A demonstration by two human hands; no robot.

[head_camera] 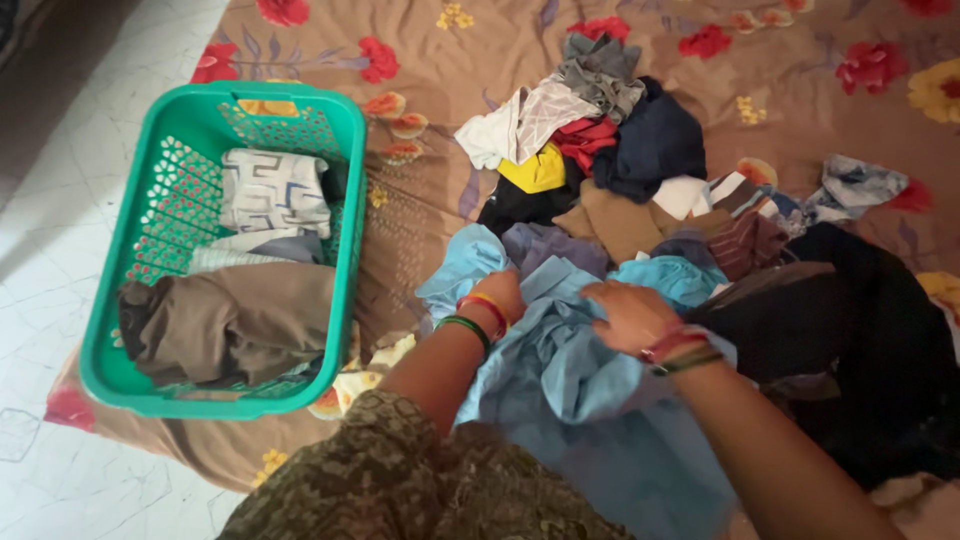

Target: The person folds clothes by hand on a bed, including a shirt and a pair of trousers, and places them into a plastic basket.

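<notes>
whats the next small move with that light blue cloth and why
Probably lift the light blue cloth clear of the clothes pile: both the left hand and right hand already grip its bunched top edge, and it lies crumpled.

I see both hands, left hand [500,292] and right hand [630,315], sunk in light blue garment [570,380]; cloth bunched around fingers, no slack there. Clothes pile [610,150] blocks path ahead. Black garment [880,350] fills right side. Green basket [215,250] stands to left, near full with folded clothes [270,190] and brown garment [240,320]; I see little room inside. Open strip of floral bedsheet [410,230] between basket and pile: free lane. Bare sheet beyond pile, top right. White tiled floor [60,200] free left of basket.
</notes>
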